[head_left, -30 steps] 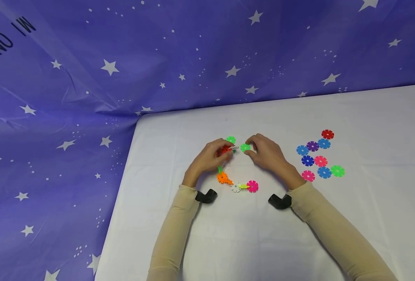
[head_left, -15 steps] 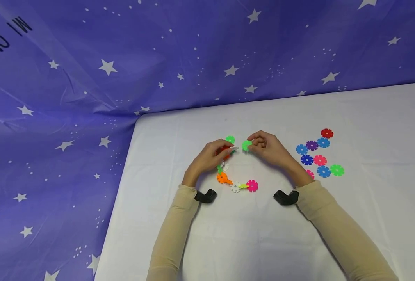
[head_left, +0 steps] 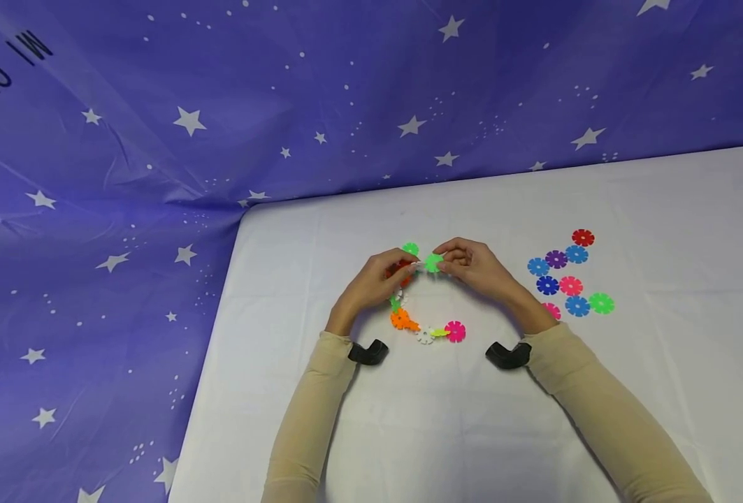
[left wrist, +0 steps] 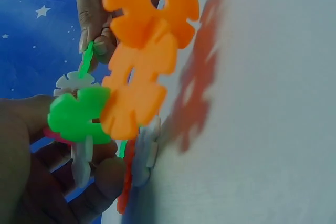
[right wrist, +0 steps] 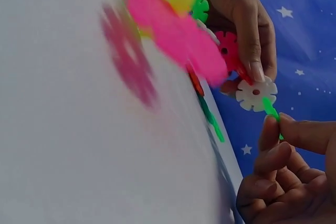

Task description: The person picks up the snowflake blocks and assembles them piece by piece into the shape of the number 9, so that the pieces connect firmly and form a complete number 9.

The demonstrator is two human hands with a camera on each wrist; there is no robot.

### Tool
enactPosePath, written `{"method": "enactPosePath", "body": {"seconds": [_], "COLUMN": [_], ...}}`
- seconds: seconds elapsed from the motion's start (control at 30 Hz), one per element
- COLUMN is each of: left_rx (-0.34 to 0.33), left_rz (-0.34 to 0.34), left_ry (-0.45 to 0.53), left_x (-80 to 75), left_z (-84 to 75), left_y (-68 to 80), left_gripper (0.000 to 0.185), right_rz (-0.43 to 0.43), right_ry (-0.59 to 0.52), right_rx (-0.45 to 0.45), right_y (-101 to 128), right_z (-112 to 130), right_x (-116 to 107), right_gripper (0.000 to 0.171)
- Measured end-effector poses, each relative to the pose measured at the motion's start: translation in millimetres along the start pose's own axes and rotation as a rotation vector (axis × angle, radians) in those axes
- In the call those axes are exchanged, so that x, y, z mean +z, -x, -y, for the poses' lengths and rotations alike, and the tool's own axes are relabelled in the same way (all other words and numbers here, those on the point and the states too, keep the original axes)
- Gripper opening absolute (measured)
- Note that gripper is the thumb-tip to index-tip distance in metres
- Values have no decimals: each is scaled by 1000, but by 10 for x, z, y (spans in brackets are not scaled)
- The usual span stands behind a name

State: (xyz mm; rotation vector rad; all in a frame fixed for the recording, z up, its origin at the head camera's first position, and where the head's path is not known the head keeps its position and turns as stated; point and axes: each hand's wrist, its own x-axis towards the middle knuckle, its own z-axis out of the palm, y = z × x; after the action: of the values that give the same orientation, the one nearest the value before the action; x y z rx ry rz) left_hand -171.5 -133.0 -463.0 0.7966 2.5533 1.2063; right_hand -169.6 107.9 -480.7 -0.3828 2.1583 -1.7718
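Joint between two notched discs, with likely faults. The left hand [head_left: 371,283] is pinching a white disc [right wrist: 247,98] near its rim, while the right hand [head_left: 481,274] is grasping a green disc [head_left: 433,263] between thumb and fingers [right wrist: 269,132]. In the right wrist view the green disc is standing edge-on to the white one, seemingly meeting it at a notch; how deeply it is seating cannot be told. Both are being held above the table [head_left: 446,433]. From the left hand a chain of discs [head_left: 396,323] is curving round toward the person and ending in a pink end disc [head_left: 451,335].

The likeliest fault is a misaligned slot: if the green edge is bearing on the rim beside the notch, pressure could be skidding it sideways and turning the white disc in the left grip. Since the right fingers are gripping only a small, flat margin, excess force could be flicking the piece loose. A shallow fit could be leaving a joint prone to parting. Any twist of the left hand could be working open the slots between the orange discs [left wrist: 149,66]. The loose discs [head_left: 570,286] are lying to the right, one partly hidden behind the right wrist; a sweeping forearm could be scattering them.
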Motion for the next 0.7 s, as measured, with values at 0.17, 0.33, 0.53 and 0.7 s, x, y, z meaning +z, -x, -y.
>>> {"method": "enactPosePath", "body": {"seconds": [0.17,0.33,0.53,0.7], "left_rx": [32,78,114,148], "left_rz": [-29,-55,-89,-115], "left_ry": [-6,-41,-132,-143], "left_x": [-2,28,72,108], "left_z": [-26,-37,-44,-47], "left_y": [-3,-13,-26,-32], "left_gripper": [20,19,18,17], "right_rz": [-27,-65,-67,-53], "right_ry": [1,-1,-36,-91], "right_rx": [11,-2,-44,-43], "right_y": [5,9,6,7], "right_z": [14,23,16,19], "right_x": [34,56,73,70], "right_gripper": [29,25,22,21]}}
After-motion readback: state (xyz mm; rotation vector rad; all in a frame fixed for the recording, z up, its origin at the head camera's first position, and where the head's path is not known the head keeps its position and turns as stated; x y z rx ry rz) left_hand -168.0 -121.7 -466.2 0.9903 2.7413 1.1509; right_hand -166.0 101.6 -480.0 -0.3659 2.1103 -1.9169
